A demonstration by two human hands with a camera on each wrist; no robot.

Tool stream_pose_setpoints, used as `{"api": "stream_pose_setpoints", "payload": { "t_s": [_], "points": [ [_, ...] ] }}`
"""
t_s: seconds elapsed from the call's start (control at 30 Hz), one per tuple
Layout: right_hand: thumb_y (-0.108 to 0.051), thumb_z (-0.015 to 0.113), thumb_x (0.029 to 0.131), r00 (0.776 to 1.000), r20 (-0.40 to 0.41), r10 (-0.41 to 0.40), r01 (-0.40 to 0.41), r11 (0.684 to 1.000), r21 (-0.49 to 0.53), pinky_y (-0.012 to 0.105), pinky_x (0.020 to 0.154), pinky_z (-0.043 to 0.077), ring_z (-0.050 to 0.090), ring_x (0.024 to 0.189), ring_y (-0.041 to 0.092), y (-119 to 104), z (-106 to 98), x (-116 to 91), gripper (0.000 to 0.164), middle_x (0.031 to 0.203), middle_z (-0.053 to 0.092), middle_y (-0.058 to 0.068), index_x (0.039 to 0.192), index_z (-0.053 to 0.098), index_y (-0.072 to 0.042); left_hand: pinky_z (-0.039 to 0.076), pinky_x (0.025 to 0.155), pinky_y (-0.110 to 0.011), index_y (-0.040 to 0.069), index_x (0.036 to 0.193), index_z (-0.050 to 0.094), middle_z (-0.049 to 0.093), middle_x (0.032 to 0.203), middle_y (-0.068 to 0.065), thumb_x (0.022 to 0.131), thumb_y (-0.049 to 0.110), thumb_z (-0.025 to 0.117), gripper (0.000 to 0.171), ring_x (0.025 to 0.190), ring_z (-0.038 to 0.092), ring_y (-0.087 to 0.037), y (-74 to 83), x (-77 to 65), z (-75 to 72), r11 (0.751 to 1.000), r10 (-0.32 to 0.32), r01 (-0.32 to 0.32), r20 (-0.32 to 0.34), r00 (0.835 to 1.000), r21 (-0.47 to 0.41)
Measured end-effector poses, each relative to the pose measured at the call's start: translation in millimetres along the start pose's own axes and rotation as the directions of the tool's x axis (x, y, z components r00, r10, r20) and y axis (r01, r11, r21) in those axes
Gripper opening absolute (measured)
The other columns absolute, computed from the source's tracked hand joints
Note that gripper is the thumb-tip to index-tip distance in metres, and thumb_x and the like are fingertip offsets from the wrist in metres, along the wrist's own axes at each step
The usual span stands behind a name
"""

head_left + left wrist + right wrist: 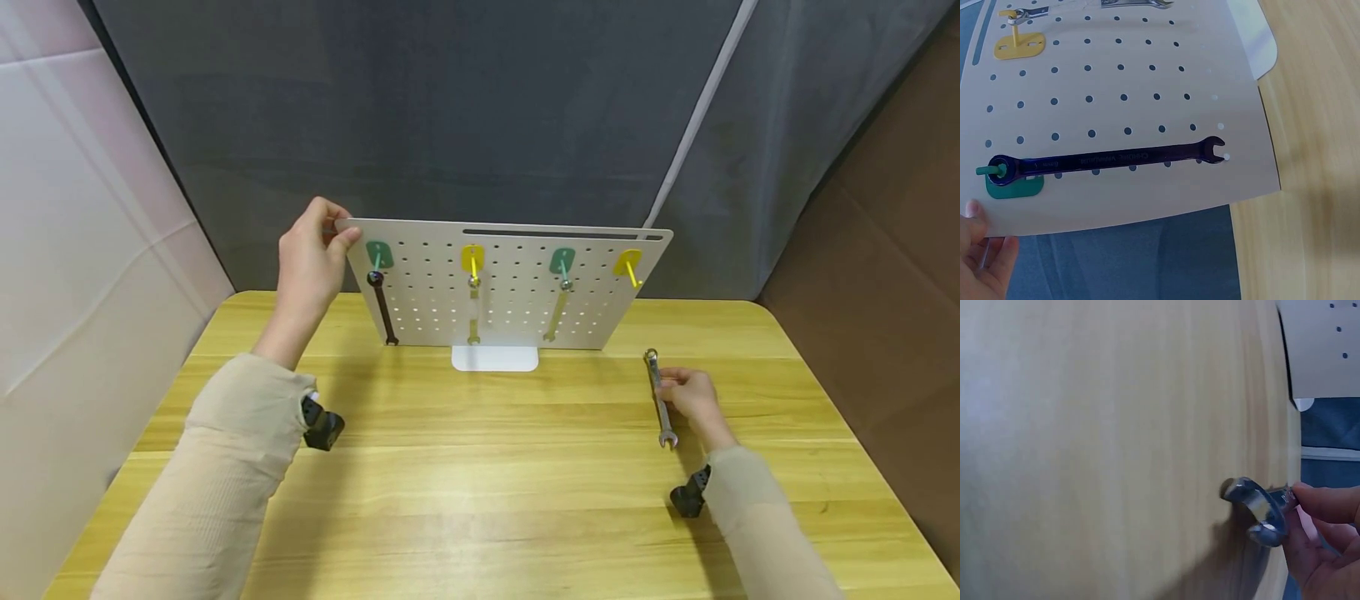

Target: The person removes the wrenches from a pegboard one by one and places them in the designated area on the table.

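Note:
My left hand (311, 258) grips the top left corner of a white pegboard (517, 321), thumb in front and fingers behind. A dark purple combination wrench (1110, 160) hangs by its ring end on the green hook (1015, 186) near that hand. Two silvery wrenches hang further along, one on a yellow hook (472, 257), the other on a second green hook (562, 260). Right of the board, my right hand (692, 395) pinches a silver combination wrench (659, 400) by its shaft. In the right wrist view its open-end jaw faces the camera, with the table behind.
The pegboard stands on a white foot (495, 359) near the back of a wooden table (465, 467). Another yellow hook (627, 265) sits at the board's right end. Dark cloth (420, 108) hangs behind the table, with a white panel at left and a brown one at right.

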State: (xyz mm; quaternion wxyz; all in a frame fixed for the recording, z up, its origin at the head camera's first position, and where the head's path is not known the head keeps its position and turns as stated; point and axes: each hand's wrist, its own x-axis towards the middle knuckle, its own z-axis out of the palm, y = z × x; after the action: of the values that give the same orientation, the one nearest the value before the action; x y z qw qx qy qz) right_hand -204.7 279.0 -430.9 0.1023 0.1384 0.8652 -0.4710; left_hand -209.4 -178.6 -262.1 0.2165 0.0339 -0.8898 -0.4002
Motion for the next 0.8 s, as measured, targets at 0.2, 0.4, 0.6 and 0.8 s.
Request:
{"api": "stream_pose_setpoints", "payload": {
  "t_s": [0.2, 0.4, 0.6, 0.8],
  "points": [
    [0.003, 0.055, 0.091, 0.999, -0.038, -0.005, 0.004, 1.0, -0.026, 0.02, 0.064, 0.052, 0.059, 0.069, 0.001, 3.1, 1.6, -0.2, 0.043, 0.12, 0.057, 0.035, 0.131, 0.045, 0.015, 0.046, 0.085, -0.041, -0.002, 0.113, 0.05, 0.059, 0.115, -0.021, 0.097, 0.013, 0.052, 0.022, 0.1, 0.054, -0.03, 0.1, -0.3, 0.3, 1.0, 0.004, -0.004, 0.001, 1.0, -0.002],
    [0.001, 0.058, 0.089, 0.998, -0.063, -0.024, 0.018, 0.996, -0.092, 0.022, 0.063, 0.053, 0.061, 0.067, 0.004, 2.8, 1.5, -1.5, 0.041, 0.116, 0.06, 0.034, 0.128, 0.05, 0.014, 0.047, 0.089, -0.043, -0.002, 0.114, 0.05, 0.058, 0.116, -0.021, 0.097, 0.014, 0.052, 0.023, 0.102, 0.054, -0.031, 0.1, -0.7, -0.1, 1.0, -0.008, 0.008, 0.003, 1.0, -0.008],
    [-0.005, 0.062, 0.089, 0.996, -0.086, -0.021, 0.0, 0.972, -0.237, 0.024, 0.058, 0.049, 0.063, 0.068, 0.012, -0.5, 0.6, -2.1, 0.038, 0.112, 0.063, 0.03, 0.123, 0.056, 0.009, 0.046, 0.087, -0.042, -0.002, 0.114, 0.05, 0.059, 0.115, -0.021, 0.098, 0.014, 0.051, 0.023, 0.1, 0.054, -0.031, 0.3, -0.7, -0.1, 1.0, -0.006, 0.006, -0.002, 1.0, -0.002],
    [-0.01, 0.061, 0.09, 0.997, -0.078, -0.002, -0.02, 0.957, -0.289, 0.025, 0.057, 0.046, 0.064, 0.073, 0.019, -0.5, -1.0, -2.2, 0.038, 0.113, 0.064, 0.028, 0.124, 0.056, 0.007, 0.045, 0.085, -0.04, -0.002, 0.113, 0.05, 0.059, 0.114, -0.021, 0.097, 0.014, 0.052, 0.023, 0.099, 0.054, -0.03, -0.6, -0.4, 0.6, 1.0, -0.001, 0.001, -0.003, 1.0, -0.001]
  ]
}}
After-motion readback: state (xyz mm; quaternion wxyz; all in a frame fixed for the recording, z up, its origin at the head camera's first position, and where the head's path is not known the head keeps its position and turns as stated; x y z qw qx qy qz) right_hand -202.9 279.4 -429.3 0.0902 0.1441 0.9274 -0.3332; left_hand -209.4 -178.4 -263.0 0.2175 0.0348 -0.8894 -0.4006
